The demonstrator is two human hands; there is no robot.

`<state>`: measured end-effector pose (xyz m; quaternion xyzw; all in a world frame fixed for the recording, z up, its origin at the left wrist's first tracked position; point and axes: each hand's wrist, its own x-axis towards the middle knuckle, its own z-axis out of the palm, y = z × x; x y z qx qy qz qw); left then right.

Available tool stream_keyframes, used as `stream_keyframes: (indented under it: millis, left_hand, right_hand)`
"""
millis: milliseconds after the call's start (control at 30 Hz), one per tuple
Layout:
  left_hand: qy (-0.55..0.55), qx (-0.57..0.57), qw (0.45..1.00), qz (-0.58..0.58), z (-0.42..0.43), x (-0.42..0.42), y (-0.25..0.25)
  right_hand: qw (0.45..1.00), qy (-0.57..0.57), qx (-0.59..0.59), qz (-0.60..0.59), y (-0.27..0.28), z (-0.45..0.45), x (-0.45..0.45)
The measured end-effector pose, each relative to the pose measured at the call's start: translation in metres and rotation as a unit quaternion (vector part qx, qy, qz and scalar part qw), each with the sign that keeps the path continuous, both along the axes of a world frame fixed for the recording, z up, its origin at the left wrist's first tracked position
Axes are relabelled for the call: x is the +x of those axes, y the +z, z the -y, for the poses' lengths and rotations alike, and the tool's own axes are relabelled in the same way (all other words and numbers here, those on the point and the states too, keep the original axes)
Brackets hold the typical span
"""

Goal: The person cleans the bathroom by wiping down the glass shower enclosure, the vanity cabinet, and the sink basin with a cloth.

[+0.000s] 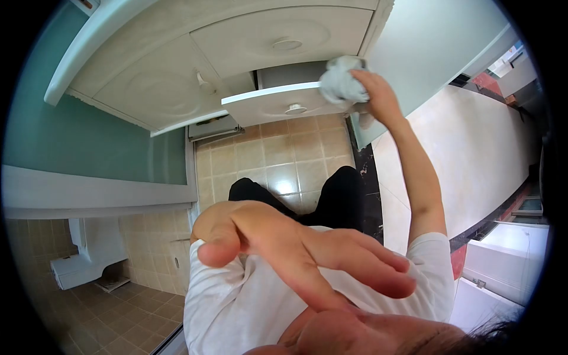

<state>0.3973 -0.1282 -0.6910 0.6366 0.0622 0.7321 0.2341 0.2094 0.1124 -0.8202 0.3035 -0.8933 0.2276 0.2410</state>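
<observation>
My right hand point(380, 97) is closed around a bunched white-grey cloth point(342, 81). The cloth rests at the right end of a pulled-out white drawer point(269, 102), covering part of its front edge. Close to the camera, my left hand point(284, 242) is raised in front of my chest and chin, with its fingers stretched apart and nothing visible in it. A round knob point(295, 109) sits on the drawer front. Little of the drawer's inside shows, and the fingers behind the cloth are hidden.
Above the pulled-out drawer is a closed drawer point(284, 38), with a cabinet door point(148, 83) to the left. A pale green panel point(426, 53) stands right of the cabinet. My knees point(340, 195) are over the tiled floor point(278, 151). A white fixture point(94, 254) stands at lower left.
</observation>
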Motion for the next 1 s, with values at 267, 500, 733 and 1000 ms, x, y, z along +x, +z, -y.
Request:
stream_keyframes:
  millis: [267,500,733,1000]
  left_hand:
    - [0.713,-0.359,0.579,-0.166,0.055,-0.084,-0.064]
    - [0.792,-0.452,0.249,-0.328,0.048,-0.141,-0.147]
    - [0.804,-0.448,0.194,-0.340,0.047,-0.149,-0.162]
    - [0.827,-0.414,0.190,-0.330,0.046,-0.152,-0.173]
  right_hand:
    - [0.930,-0.145,-0.293,0.169,-0.022,-0.066,0.029]
    - [0.923,-0.112,-0.335,0.151,-0.096,0.010,0.023]
    - [0.860,-0.094,-0.418,0.278,-0.084,-0.014,0.011]
    - [0.891,-0.159,-0.236,0.353,-0.101,-0.005,0.033]
